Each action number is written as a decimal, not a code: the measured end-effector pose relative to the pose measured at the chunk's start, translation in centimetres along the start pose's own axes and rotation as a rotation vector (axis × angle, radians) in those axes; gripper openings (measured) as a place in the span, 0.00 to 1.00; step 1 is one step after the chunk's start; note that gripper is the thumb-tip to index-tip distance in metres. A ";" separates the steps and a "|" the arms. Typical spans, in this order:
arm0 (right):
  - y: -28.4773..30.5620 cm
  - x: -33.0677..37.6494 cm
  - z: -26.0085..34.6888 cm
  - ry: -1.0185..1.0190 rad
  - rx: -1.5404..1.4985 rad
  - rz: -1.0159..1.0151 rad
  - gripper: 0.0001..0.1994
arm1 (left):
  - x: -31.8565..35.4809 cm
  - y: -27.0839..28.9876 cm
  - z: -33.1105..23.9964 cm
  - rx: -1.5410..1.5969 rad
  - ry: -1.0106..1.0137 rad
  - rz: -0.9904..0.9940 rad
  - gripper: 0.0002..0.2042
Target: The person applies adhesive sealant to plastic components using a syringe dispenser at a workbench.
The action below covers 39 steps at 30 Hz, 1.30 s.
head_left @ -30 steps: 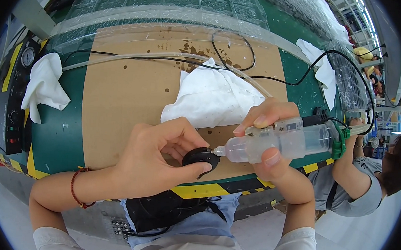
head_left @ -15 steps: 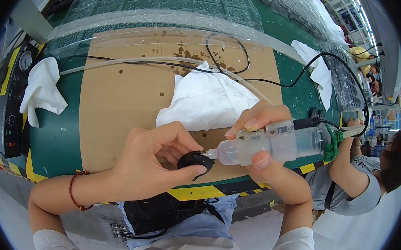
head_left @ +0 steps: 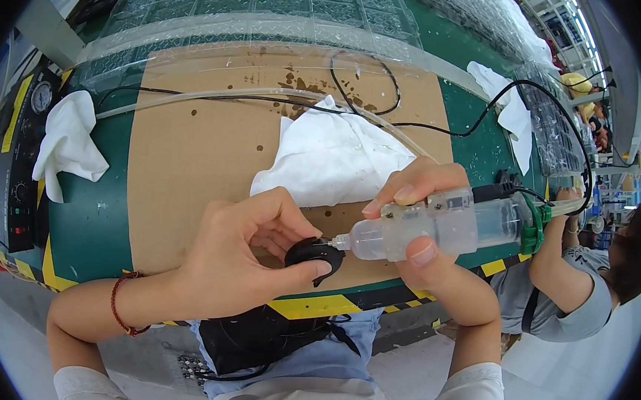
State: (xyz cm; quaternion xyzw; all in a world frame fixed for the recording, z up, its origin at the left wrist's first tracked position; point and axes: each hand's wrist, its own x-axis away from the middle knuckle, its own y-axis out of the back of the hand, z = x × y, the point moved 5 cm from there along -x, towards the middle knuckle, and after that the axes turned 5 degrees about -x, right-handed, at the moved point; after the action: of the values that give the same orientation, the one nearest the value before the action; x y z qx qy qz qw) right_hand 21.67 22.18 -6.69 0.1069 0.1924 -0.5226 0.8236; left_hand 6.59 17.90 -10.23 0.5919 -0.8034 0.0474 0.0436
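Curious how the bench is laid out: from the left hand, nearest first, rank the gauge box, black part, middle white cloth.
1. Round black part, in the left hand
2. Middle white cloth, beyond the hand
3. Gauge box, far left

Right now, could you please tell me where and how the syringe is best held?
Probably around the syringe's thick barrel, from the right, as the right hand does: the narrow tip points left at the black part, while the green clip crowds the other end.

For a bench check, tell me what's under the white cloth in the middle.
The white cloth lies on brown cardboard, visible around it; anything else underneath is covered.
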 end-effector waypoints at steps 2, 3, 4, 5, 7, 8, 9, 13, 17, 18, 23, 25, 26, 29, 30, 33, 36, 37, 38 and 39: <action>-0.2 0.0 0.1 0.022 0.002 0.030 0.25 | 0.1 0.0 -0.1 0.000 -0.004 -0.010 0.11; -0.2 0.0 0.1 0.019 -0.002 0.031 0.25 | 0.1 0.0 -0.2 0.006 -0.011 -0.010 0.11; -0.2 0.0 0.1 0.007 -0.001 0.018 0.25 | 0.1 0.0 -0.2 0.013 -0.017 -0.010 0.11; -0.2 0.1 0.0 -0.006 0.001 0.004 0.25 | 0.1 0.1 -0.1 0.013 -0.013 -0.012 0.11; -0.2 0.0 0.1 0.001 -0.008 0.001 0.24 | 0.0 0.1 -0.2 -0.016 -0.041 -0.004 0.11; -0.2 0.1 0.1 0.010 -0.017 -0.003 0.24 | -0.2 0.1 -0.2 -0.014 -0.040 -0.002 0.11; -0.3 0.0 0.1 0.005 -0.022 -0.002 0.24 | -0.1 0.1 -0.3 -0.022 -0.057 -0.005 0.11; -0.3 -0.1 0.3 0.010 -0.020 0.012 0.25 | 0.0 0.2 -0.4 -0.015 -0.072 -0.004 0.11; -0.3 -0.1 0.3 0.002 -0.014 0.000 0.25 | -0.1 0.1 -0.3 -0.011 -0.083 -0.006 0.11; -0.3 -0.1 0.2 0.001 -0.015 0.000 0.25 | -0.1 0.1 -0.3 -0.007 -0.086 -0.002 0.11; -0.3 0.0 0.3 0.031 -0.014 0.024 0.25 | -0.2 0.1 -0.5 -0.026 -0.111 0.008 0.11; -0.4 0.0 0.4 0.021 -0.022 0.021 0.26 | -0.1 0.1 -0.5 -0.026 -0.113 0.016 0.11; -0.4 0.0 0.4 0.011 -0.029 0.018 0.26 | -0.1 0.1 -0.5 -0.026 -0.112 0.015 0.11; -0.4 0.0 0.4 0.000 -0.046 0.020 0.26 | -0.1 0.0 -0.5 -0.010 -0.103 0.022 0.11; -0.4 0.0 0.4 0.000 -0.046 0.020 0.26 | -0.1 0.0 -0.5 -0.013 -0.099 0.024 0.12; -0.4 0.0 0.4 -0.001 -0.063 0.024 0.25 | -0.1 0.0 -0.5 -0.035 -0.110 0.020 0.12; -0.4 0.0 0.4 -0.046 -0.071 0.022 0.25 | -0.1 -0.2 -0.3 -0.046 -0.143 0.018 0.13; -0.4 0.0 0.3 -0.056 -0.075 0.034 0.25 | -0.1 -0.2 -0.4 -0.037 -0.160 0.023 0.13; -0.4 0.0 0.3 -0.065 -0.080 0.046 0.25 | 0.0 -0.1 -0.7 -0.037 -0.160 0.022 0.13; -0.4 0.1 0.5 -0.065 -0.079 0.047 0.25 | 0.0 0.0 -0.9 -0.073 -0.114 0.078 0.13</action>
State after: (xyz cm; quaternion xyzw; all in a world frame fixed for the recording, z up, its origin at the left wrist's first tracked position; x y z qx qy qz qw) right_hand 21.42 21.78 -6.28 0.0619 0.1834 -0.4985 0.8450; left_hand 6.64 18.04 -9.33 0.5600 -0.8282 -0.0139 0.0175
